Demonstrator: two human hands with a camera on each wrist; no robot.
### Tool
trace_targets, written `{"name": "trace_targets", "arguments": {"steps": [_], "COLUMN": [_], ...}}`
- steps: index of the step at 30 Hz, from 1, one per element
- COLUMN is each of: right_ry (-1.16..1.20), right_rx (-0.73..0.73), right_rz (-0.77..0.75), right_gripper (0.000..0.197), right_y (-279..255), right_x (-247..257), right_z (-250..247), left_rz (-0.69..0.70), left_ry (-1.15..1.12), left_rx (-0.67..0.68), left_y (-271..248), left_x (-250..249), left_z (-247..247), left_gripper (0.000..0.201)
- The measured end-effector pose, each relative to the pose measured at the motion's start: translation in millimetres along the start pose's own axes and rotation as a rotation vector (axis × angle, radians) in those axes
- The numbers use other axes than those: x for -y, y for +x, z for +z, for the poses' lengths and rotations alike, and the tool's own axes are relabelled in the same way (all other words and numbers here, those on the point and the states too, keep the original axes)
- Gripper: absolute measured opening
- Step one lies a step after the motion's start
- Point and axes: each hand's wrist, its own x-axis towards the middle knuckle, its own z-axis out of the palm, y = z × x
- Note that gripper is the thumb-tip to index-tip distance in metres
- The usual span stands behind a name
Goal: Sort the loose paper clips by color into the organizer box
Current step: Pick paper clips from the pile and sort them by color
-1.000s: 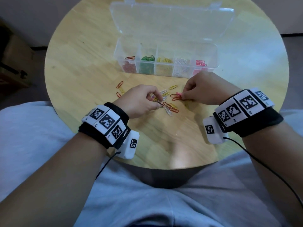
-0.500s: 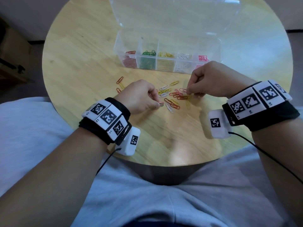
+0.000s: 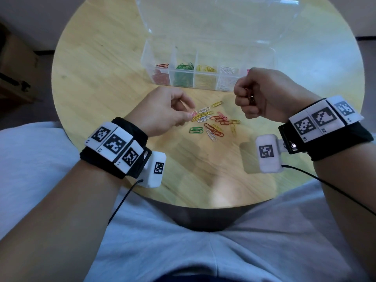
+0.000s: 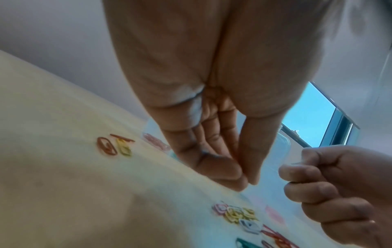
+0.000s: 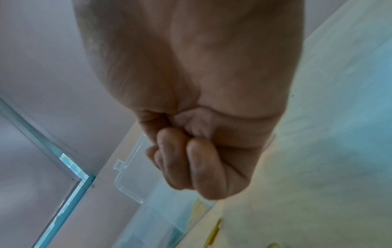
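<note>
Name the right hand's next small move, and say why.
Probably carry the right hand on to the organizer box and drop its clips there: it is lifted off the table, curled round red-looking paper clips, beside the compartments.

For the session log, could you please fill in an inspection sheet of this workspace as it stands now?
Surface: round wooden table, glare on its far side.
Job's things: clear organizer box, lid open, holding red, green, yellow and white clips in separate compartments; loose paper clips of mixed colours lie between the hands.
Clutter: nothing seen.
Grippers: left hand has its fingertips at a pink clip at the pile's edge; whether it grips it cannot be told. Right hand is fisted above the table, holding reddish clips.
Cables: a black cable runs from each wrist unit.
Surroundings: a brown box on the floor to the left; a window in the wrist views.
</note>
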Motion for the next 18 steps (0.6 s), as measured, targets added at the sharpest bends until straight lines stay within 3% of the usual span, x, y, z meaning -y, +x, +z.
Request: {"name": "trace_targets", "arguments": {"steps": [2,5,8,13,18], "right_ry": [-0.042,-0.415,-0.741,-0.897,-0.971], "right_rx": [-0.055,-0.179,-0.197,-0.218,-0.217], "right_rz": [0.003,-0.087,-0.099,-0.081,-0.066], "right_gripper": [0.037,0.050,0.037,0.024,0.020], "right_y": [2,5,8,10,11], "right_x": [1,-3,-8,-14,-12], "right_z": [0,3,4,13,19], "left_rz": [0.012,-0.039,-0.108,-0.118,-0.048], "left_ry": [0.018,0.055,0.064,0.109,0.342], "left_rx": [-0.005,0.015,0.020,0.029,0.018], "left_y": [3,4,6,8,9], "left_x": [3,4,3,-3,2], "left_z": [-1,0,2,2,3], "left_gripper": [0.026,0.024,0.023,0.021,0.005]}}
